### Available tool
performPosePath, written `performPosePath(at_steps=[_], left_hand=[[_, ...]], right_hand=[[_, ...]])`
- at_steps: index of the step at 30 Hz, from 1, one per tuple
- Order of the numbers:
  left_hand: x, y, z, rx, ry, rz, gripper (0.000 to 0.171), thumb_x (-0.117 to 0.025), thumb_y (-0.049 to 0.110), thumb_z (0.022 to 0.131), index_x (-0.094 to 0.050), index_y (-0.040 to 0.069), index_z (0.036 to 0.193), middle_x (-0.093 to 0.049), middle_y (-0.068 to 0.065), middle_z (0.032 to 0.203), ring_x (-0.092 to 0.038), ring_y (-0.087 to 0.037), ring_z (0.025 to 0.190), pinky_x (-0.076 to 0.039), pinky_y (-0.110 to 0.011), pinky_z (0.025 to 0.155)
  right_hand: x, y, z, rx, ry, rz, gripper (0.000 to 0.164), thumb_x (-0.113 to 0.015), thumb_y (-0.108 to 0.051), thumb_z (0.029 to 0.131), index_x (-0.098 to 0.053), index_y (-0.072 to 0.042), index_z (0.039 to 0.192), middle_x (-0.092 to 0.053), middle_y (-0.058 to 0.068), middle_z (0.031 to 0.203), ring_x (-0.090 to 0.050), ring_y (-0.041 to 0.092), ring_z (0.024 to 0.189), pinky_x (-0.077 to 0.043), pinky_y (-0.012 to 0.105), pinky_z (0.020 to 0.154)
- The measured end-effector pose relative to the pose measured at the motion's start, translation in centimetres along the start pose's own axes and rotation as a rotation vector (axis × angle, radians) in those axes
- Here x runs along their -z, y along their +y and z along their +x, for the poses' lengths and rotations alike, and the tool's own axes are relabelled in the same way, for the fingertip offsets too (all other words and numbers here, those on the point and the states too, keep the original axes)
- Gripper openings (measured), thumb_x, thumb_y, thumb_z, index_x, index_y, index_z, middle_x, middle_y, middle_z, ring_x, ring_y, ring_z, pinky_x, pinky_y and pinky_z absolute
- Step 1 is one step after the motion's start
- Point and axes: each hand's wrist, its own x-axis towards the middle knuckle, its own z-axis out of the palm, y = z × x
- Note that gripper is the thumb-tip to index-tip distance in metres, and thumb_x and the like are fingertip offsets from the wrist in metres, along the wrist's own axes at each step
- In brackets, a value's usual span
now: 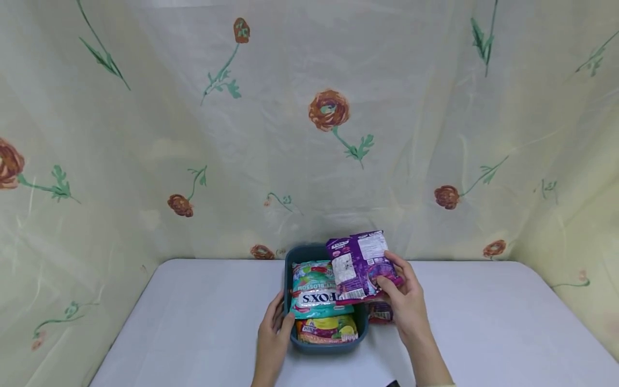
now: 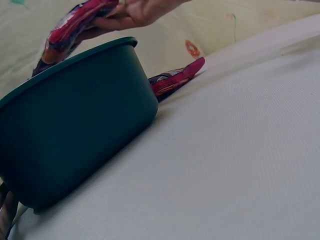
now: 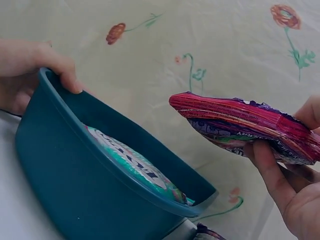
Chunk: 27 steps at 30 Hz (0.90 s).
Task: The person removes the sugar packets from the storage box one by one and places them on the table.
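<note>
My right hand [image 1: 408, 301] pinches a purple candy bag [image 1: 362, 263] by its right side, thumb on top and fingers beneath. In the head view the bag overlaps the right part of a dark teal plastic bin [image 1: 329, 348]; the right wrist view shows it held above the rim level. Inside the bin lie a turquoise Fox's candy bag [image 1: 314, 290] and a yellow and red candy bag [image 1: 328, 329]. My left hand [image 1: 274, 333] grips the bin's left wall, thumb over the rim and fingers outside.
Another purple and red candy bag [image 1: 380, 312] lies on the white table [image 1: 493, 322] against the bin's right side, partly hidden by my right hand. A small black object [image 1: 394, 384] shows at the bottom edge. Behind the table hangs a flower-patterned curtain [image 1: 271, 161].
</note>
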Motion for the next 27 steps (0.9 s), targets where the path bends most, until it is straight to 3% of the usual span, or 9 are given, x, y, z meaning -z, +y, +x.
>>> performPosePath(at_steps=[15,27], left_hand=[[0.0,0.0,0.0,0.002,-0.001,-0.016,0.051,-0.056,0.029,0.093,-0.041,0.024,0.142,-0.044,-0.008,0.145,-0.047,-0.025,0.131,-0.04,-0.042,0.109],[0.0,0.0,0.0,0.003,-0.001,-0.015,0.051,-0.056,0.028,0.093,-0.041,0.024,0.142,-0.045,-0.008,0.145,-0.047,-0.025,0.131,-0.04,-0.042,0.11]], right_hand=[[0.9,-0.2,0.3,-0.024,0.062,0.046,0.053,-0.06,-0.018,0.092,-0.04,-0.023,0.141,-0.045,-0.005,0.129,-0.061,0.003,0.093,-0.056,0.018,0.076],[1.6,-0.3,0.3,-0.057,0.079,0.015,0.053,-0.059,-0.024,0.093,-0.039,-0.029,0.141,-0.042,0.0,0.137,-0.061,0.003,0.098,-0.055,0.017,0.08]])
